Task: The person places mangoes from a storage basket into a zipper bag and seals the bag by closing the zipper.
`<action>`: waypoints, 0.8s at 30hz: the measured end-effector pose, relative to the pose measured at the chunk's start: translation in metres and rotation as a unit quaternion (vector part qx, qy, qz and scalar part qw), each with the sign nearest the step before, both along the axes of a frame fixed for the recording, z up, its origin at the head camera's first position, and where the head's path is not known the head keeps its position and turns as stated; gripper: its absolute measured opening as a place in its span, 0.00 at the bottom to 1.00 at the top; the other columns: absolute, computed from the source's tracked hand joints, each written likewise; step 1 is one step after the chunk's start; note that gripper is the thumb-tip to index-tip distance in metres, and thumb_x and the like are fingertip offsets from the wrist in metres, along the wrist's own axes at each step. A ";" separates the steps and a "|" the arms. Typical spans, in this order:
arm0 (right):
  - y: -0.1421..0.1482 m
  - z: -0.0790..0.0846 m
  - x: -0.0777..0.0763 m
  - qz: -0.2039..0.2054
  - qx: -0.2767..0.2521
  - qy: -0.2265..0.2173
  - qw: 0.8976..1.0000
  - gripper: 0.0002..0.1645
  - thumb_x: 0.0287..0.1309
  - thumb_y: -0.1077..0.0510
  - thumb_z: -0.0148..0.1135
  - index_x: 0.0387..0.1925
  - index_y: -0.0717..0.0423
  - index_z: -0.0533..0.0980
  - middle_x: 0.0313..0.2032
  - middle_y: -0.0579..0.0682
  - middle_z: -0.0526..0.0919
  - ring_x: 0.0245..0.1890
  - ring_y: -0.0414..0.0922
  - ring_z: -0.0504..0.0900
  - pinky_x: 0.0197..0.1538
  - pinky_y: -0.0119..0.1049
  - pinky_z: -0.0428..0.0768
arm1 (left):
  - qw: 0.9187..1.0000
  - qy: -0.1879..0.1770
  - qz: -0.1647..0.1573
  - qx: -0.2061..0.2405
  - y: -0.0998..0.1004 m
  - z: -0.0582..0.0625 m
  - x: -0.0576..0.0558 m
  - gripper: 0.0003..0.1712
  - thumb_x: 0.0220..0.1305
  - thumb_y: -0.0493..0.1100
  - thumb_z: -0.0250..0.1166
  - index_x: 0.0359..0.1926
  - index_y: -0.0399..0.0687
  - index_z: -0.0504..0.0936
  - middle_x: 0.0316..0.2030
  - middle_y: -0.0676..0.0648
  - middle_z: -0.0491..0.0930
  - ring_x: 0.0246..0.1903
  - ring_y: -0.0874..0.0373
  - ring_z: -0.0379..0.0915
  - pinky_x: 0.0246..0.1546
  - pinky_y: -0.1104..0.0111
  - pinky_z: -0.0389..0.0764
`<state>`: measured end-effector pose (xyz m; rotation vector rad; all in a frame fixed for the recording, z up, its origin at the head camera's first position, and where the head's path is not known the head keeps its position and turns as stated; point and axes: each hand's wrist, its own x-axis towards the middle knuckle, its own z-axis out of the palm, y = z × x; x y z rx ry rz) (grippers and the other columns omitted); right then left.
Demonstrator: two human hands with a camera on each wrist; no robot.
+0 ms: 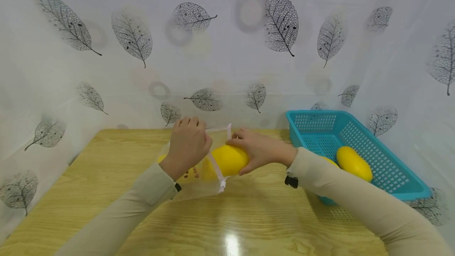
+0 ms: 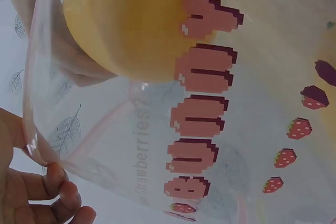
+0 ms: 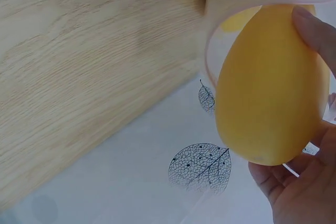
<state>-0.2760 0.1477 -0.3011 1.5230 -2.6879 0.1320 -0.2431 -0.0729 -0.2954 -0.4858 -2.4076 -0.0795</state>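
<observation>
My left hand (image 1: 188, 143) pinches the pink-edged rim of a clear plastic bag (image 1: 209, 191), its fingers curled at the edge in the left wrist view. Pink lettering (image 2: 205, 69) and small strawberries are printed on the bag. In my right hand (image 1: 261, 149) is a smooth yellow mango (image 1: 231, 161), gripped between thumb and fingers. Its front end is inside the bag's mouth, while the rear end stays outside, as the right wrist view also shows. Deeper in the bag, partly hidden by my left hand, more yellow fruit (image 1: 161, 158) shows.
A blue perforated basket (image 1: 387, 149) stands at the right of the wooden table (image 1: 263, 216). It holds a yellow mango (image 1: 353, 164) and another (image 1: 328, 161) mostly hidden by my right sleeve. A white leaf-print curtain (image 1: 227, 58) hangs behind the table.
</observation>
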 end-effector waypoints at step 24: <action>-0.029 -0.017 0.004 0.048 0.001 -0.060 0.997 0.35 0.43 0.57 0.73 0.54 0.65 0.72 0.56 0.58 0.74 0.56 0.51 0.74 0.61 0.40 0.72 | 0.999 -0.023 0.034 0.014 -0.005 0.014 0.004 0.11 0.58 0.42 0.55 0.24 0.40 0.75 0.27 0.42 0.78 0.33 0.45 0.75 0.46 0.53 0.74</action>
